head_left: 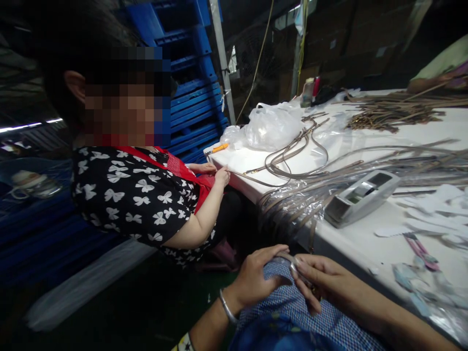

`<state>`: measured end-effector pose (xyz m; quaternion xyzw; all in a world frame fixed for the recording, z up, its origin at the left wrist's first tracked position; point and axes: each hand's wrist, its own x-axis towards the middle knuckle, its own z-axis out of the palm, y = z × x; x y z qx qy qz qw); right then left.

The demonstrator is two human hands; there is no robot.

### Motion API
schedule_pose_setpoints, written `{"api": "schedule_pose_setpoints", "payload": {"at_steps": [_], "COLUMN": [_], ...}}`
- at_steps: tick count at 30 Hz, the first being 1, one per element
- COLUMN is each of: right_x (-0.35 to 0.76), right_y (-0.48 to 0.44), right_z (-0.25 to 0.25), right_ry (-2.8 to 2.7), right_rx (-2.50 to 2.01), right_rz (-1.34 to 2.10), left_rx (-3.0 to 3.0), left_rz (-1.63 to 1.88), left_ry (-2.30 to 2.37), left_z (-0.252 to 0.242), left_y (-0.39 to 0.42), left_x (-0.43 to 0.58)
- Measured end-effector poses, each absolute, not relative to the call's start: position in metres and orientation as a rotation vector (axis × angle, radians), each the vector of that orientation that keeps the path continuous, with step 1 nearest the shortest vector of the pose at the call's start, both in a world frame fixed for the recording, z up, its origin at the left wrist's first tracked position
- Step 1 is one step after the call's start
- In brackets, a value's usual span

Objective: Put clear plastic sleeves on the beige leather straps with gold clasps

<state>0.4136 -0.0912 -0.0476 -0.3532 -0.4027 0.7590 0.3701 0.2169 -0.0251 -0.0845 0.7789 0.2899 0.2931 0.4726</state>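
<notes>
A narrow grey-brown strap point(286, 256), bent in a curve, is between my two hands above my lap. My right hand point(321, 273) pinches it between thumb and fingers, and a small brassy bit shows under those fingers. My left hand point(254, 275), with a silver bangle at the wrist, is curved with thumb and fingers apart. Its fingertips touch the strap's bend, and checked cloth shows through the gap. How the rest of the strap runs is hidden by my right hand.
A grey tape dispenser point(361, 197) stands on the white table point(237, 168) beside plastic-wrapped straps point(300, 202). Pink-handled scissors point(422, 251) lie at right, an orange cutter point(219, 148) at the far corner. A co-worker point(131, 195) at left holds a strap; blue pallets point(197, 107) are stacked behind.
</notes>
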Motion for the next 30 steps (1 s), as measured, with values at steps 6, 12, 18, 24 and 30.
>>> {"api": "schedule_pose_setpoints", "payload": {"at_steps": [6,12,18,24,30], "right_x": [0.398,0.396,0.415,0.453,0.465], "right_y": [-0.104,-0.108,-0.086,-0.055,-0.057], "right_z": [-0.048,-0.041,-0.020,-0.058,-0.119], "right_ry": [-0.618,-0.688,-1.237,-1.774,-2.245], "right_rx": [-0.736,-0.679,-1.011,-1.241,-1.108], "right_rz": [2.102,2.010,0.952,0.262,0.253], "left_rx": [1.794,1.688,1.477,1.190,0.970], "left_rz": [0.963,0.917,0.695,0.642,0.734], "left_ry": [0.790,0.819,0.678,0.624,0.731], "left_z": [-0.115,-0.123,-0.131,-0.110,-0.082], "left_y": [-0.015,-0.014,-0.049,-0.062,-0.055], "left_x": [0.229,0.227,0.243,0.239,0.226]}}
